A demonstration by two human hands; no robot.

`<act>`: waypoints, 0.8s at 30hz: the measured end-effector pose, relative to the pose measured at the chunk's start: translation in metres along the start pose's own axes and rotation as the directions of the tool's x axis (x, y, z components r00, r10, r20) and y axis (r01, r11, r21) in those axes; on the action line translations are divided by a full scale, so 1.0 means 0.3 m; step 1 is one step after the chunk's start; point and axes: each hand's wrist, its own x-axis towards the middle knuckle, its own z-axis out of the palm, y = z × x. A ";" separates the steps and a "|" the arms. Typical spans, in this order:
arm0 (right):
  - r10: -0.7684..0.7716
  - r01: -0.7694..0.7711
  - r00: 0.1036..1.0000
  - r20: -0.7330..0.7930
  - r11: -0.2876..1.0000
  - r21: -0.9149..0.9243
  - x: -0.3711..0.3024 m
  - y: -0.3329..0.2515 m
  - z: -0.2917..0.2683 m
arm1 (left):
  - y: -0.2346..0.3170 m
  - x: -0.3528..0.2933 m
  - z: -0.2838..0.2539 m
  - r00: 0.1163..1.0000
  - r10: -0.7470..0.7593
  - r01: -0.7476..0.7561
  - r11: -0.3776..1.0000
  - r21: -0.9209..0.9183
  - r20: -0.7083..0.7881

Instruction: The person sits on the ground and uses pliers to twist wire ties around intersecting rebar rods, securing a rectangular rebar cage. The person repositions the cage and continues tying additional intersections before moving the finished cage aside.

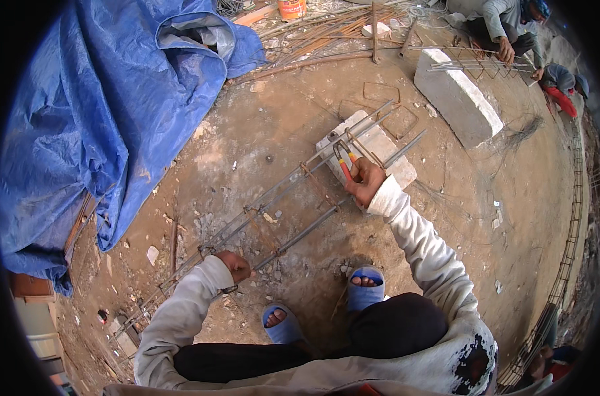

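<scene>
Down at the bottom of the head view, the person's knees and two blue sandals (326, 303) are planted on the dirt ground (260, 132), squatting right over the work. The left hand (236, 266) is clenched around one of the long bars of the rebar cage (280, 198), near the end closest to the body, steadying it. The right hand (366, 181) is up at the far end, fingers (357, 173) wrapped around red-handled pliers (343, 162), whose nose sits at a crossing of bar and stirrup. That end of the cage rests on a pale concrete block (379, 148); whether a tie wire is already in the nose is too small to tell.

To do this well, I'd judge: keep the left grip firm so the bars don't roll, hold the nose square on the crossing, and twist snug without snapping the wire.

A blue tarpaulin (102, 105) is heaped to the left. A second block (458, 96) lies beyond, and another person (504, 26) crouches over a similar frame at the top right.
</scene>
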 end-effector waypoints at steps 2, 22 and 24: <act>-0.054 0.042 0.997 0.051 0.975 0.217 0.006 0.008 -0.006 | 0.003 0.001 -0.002 0.998 0.050 -0.050 0.998 -0.024 -0.035; 0.063 -0.060 0.998 0.025 0.993 -0.101 0.103 0.022 -0.084 | 0.027 0.009 -0.004 0.998 -0.054 0.053 0.998 -0.033 -0.027; 0.082 -0.166 0.957 -0.277 0.942 -0.293 0.114 0.029 -0.098 | 0.018 0.008 0.009 0.997 -0.024 0.019 0.998 -0.065 -0.073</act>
